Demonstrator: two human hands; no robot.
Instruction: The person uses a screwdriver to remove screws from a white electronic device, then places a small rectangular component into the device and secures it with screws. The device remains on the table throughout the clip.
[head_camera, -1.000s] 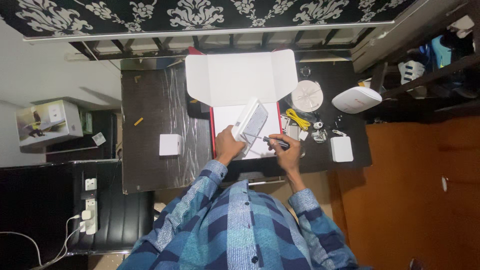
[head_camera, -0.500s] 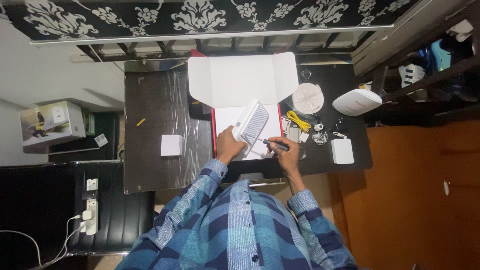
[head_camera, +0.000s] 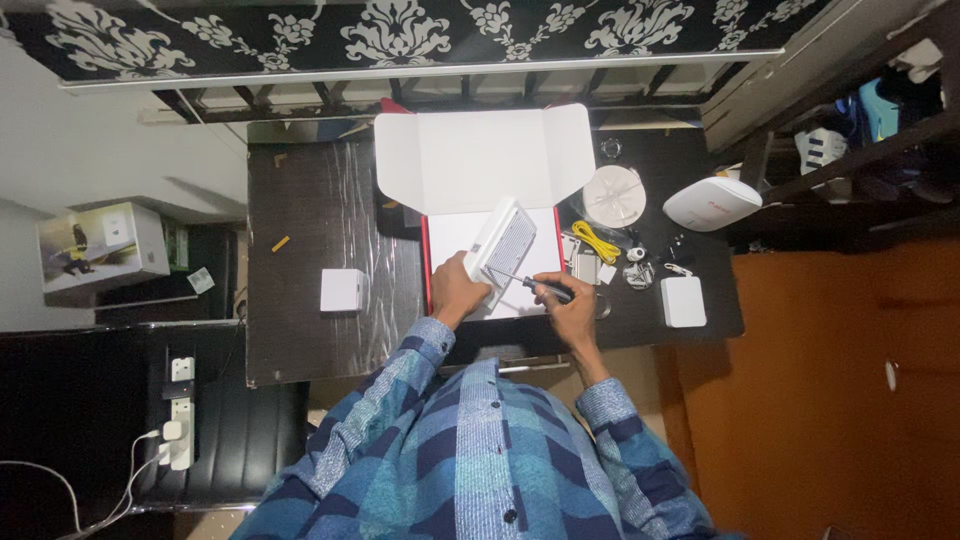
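The left hand (head_camera: 455, 291) is gripping the lower end of a white slatted device (head_camera: 503, 245), fingers wrapped around its edge, propping it tilted over the white inner tray of an open red-edged box (head_camera: 425, 262) at the middle of the dark table (head_camera: 300, 300). The right hand (head_camera: 567, 307) is closed around the dark handle of a screwdriver (head_camera: 530, 284), whose thin shaft is pointing left toward the device's lower right edge; whether the tip is seated in a screw is too small to tell. Judgement: the step is going best if the shaft is kept in line with the fastener and pressed in axially while the left hand is bracing the casing firmly against the box so it is not rocking. A slipping tip could be scoring the plastic vents. Lying to the right, apart from the hands: a coiled yellow cable (head_camera: 596, 239), a round white disc (head_camera: 614, 194), a white dome-shaped unit (head_camera: 712, 203) and a small white block (head_camera: 683, 301). A white square box (head_camera: 341, 290) is sitting to the left.
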